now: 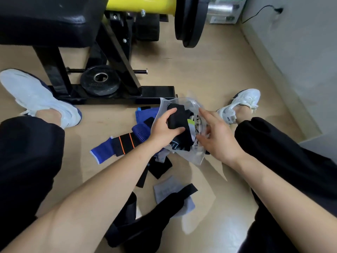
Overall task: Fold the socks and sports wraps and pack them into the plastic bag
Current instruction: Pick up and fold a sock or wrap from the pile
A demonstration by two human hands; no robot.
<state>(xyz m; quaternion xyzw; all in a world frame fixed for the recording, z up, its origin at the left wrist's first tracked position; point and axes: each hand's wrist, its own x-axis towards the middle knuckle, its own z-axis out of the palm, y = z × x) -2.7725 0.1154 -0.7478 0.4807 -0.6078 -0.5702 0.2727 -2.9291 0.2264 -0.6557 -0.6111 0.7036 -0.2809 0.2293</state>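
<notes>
Head view: left hand (164, 129) clenched round a folded black cloth (177, 117), feeding it into the plastic bag (196, 157) at frame centre
Right hand (218, 137), fingers spread straight, props the crinkly clear film open; limp knit blue wrap (103, 150) and grey sock (168, 189) wait unfolded lower down

Clear plastic bag (197, 157): on the floor centre, mouth open, dark and white fabric inside. Folded black piece (177, 117): gripped by the left hand (162, 128) at the bag mouth. Blue wraps (140, 128) and black orange-striped wrap (124, 144): unfolded, left of the bag. Grey sock (166, 189) and long black wrap (145, 223): near floor edge
</notes>
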